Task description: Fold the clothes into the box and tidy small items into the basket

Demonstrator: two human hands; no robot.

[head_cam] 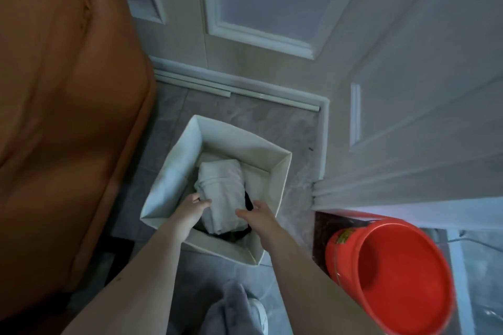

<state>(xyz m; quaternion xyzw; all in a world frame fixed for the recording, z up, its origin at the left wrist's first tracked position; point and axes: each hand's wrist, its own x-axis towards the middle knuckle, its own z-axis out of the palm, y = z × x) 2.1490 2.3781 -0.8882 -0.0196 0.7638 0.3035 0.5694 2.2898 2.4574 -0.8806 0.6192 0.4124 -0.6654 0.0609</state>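
1. Large orange-brown upholstered sofa (62, 117) along the left edge, its side just beside the box.
2. White panelled doors (272, 3) across the top, with a second white panelled door (424, 117) angled in from the right – grey tiled floor (245, 111) at their foot.
3. Round red plastic bucket (392, 275) at lower right, standing on the floor, near the box but apart from it.
4. Square white fabric box (174, 171), open-topped, on the floor between sofa and bucket.
5. Folded white garment (223, 193) lying inside the box, on top of something dark barely seen beneath it.
6. Left hand (190, 212) reaching down into the box, fingers (202, 202) curled against the garment's left edge – whether truly gripping it, cannot tell.
7. Right hand (258, 216) at the garment's right side, fingers (245, 213) extended and relaxed, touching the cloth.
8. Grey trouser leg (231, 307) and white shoe (258, 313) at bottom centre.
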